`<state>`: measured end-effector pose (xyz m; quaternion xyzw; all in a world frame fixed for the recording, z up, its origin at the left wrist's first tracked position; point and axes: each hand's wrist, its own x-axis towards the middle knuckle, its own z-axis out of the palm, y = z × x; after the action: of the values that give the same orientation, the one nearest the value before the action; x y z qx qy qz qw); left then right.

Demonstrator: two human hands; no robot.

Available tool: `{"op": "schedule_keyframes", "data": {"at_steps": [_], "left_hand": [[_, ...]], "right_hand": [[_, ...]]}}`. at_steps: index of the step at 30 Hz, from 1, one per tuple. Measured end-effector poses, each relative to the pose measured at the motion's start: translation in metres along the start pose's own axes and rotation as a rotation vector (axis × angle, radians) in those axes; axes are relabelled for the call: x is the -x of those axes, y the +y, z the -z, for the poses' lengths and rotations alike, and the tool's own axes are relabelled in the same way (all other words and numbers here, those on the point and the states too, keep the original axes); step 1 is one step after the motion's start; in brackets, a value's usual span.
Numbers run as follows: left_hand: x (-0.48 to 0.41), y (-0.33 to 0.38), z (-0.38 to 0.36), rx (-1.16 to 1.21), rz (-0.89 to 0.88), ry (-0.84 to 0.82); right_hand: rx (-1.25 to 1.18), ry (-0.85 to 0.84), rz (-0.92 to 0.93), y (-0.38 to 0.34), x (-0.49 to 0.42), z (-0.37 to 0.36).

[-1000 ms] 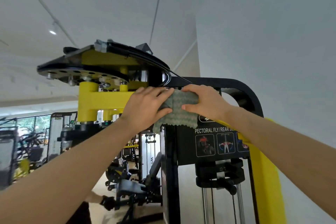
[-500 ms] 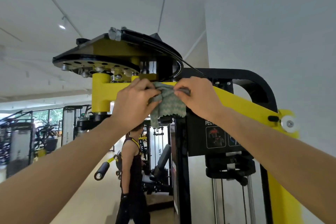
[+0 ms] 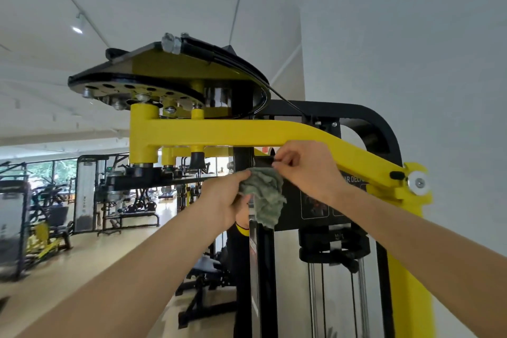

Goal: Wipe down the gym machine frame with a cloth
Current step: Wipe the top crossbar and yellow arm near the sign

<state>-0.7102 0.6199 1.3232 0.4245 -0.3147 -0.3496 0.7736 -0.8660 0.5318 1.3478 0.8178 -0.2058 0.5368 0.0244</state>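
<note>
The left hand (image 3: 222, 200) is gripping the grey-green cloth (image 3: 266, 195), fingers curled round its bunched left side, so that the rest is hanging crumpled in front of the black upright (image 3: 244, 269), just below the yellow arm (image 3: 233, 132) of the machine and not touching it. The right hand (image 3: 307, 170) is hovering at the cloth's upper corner with its fingertips tucked in; whether they are pinching the fabric or only meeting beside it I cannot tell, since the knuckles are covering the contact. That hand and its forearm are hiding most of the instruction placard (image 3: 310, 208), leaving only a few letters and the dark edges of its pictures readable. Behind the left wrist a scrap of black clothing with yellow trim (image 3: 242, 228) is showing, its wearer otherwise blocked by the upright. The chrome guide rods (image 3: 312, 296) are running off the bottom edge.
</note>
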Motion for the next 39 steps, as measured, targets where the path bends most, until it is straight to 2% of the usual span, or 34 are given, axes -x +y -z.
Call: {"op": "schedule_keyframes", "data": {"at_steps": [2,4,7,12,16,23,27,34,39], "left_hand": [[-0.001,0.003,-0.004,0.138,0.036,-0.008],[-0.002,0.007,-0.006,0.208,0.027,0.025],[0.0,0.014,-0.01,0.292,-0.022,0.092],[0.006,0.022,-0.023,0.439,-0.049,0.156],[0.01,0.019,-0.037,0.468,-0.054,0.129],[0.009,-0.001,-0.079,0.4,0.012,0.004],[0.009,-0.019,-0.104,0.366,0.013,-0.109],[0.004,-0.051,-0.129,0.257,-0.012,-0.204],[0.004,-0.082,-0.148,0.238,0.058,-0.267]], "right_hand": [[0.09,0.209,0.099,0.002,-0.008,0.013],[0.121,0.294,0.11,0.006,-0.02,0.027],[0.215,0.202,0.043,0.017,-0.036,0.044],[0.242,-0.129,-0.026,0.038,-0.044,0.055],[0.288,-0.151,0.017,0.047,-0.045,0.058],[0.21,-0.143,0.056,0.07,-0.037,0.078],[0.314,-0.163,-0.027,0.097,-0.018,0.101],[0.43,-0.351,-0.206,0.132,0.012,0.131],[0.459,-0.291,-0.186,0.138,0.024,0.127]]}}
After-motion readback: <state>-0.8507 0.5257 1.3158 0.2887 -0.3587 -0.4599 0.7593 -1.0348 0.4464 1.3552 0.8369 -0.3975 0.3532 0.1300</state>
